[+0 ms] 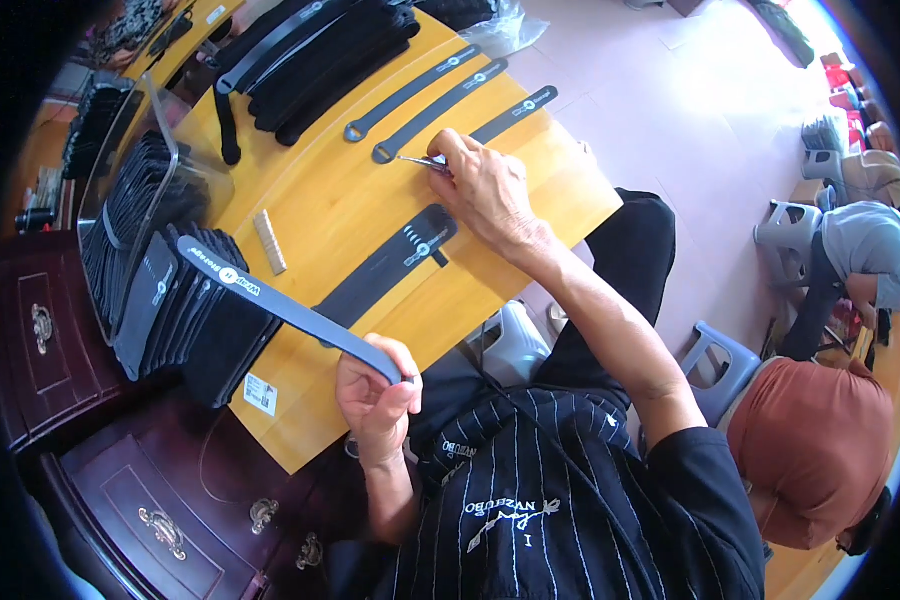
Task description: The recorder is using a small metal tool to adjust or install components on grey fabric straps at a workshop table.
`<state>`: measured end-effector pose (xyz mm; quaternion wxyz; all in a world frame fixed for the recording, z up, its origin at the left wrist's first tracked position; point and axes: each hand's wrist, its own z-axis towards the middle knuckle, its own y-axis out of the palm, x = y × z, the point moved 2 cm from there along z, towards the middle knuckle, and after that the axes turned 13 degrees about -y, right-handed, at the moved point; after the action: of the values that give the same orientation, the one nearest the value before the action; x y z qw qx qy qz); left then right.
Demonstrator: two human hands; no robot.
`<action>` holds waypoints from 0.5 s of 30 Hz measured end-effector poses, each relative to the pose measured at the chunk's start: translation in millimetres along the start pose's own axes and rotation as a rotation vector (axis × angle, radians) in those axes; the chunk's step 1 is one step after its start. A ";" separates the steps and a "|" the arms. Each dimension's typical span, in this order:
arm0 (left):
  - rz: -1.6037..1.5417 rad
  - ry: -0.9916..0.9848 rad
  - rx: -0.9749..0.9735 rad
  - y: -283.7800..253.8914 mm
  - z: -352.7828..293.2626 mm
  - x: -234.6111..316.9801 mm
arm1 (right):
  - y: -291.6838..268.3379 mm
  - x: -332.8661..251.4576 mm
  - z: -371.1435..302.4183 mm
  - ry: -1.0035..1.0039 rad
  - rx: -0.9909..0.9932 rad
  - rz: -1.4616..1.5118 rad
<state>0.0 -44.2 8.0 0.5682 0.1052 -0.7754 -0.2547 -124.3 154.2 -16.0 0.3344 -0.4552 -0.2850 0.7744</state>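
My left hand (378,405), fingers closed, pinches one end of a long dark grey strap (295,315) with white print. The strap stretches up and left over the table's left side. My right hand (485,190) is closed around a small pointed metal tool (420,160), whose kind is mostly hidden by the fingers. Its tip points left, just below the ring end of a flat strap (440,110). Another ringed strap (410,95) and a third strap (515,115) lie near that hand. Between my hands rests a wider black printed strap (385,265).
Black straps (330,75) are piled at the table's far side. A clear bin (170,165) and a stack of straps (185,310) stand left. A small beige ridged strip (269,242) lies on the wooden table (320,190). Other people sit at right near plastic stools (790,235).
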 end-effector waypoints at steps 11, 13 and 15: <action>-0.046 0.057 -0.095 7.1 6.0 0.8 | 3.1 0.5 -10.1 0.088 0.025 0.174; -0.084 0.054 -0.043 10.3 5.5 2.9 | -8.9 -10.0 -14.0 0.109 0.058 0.216; -0.105 0.091 -0.064 4.7 8.3 -1.6 | -30.0 -23.4 -22.8 0.188 0.095 0.294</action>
<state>-6.6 -37.2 7.3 0.5919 0.1392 -0.7335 -0.3038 -87.6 157.5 8.8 0.2638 -0.5461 -0.1458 0.7816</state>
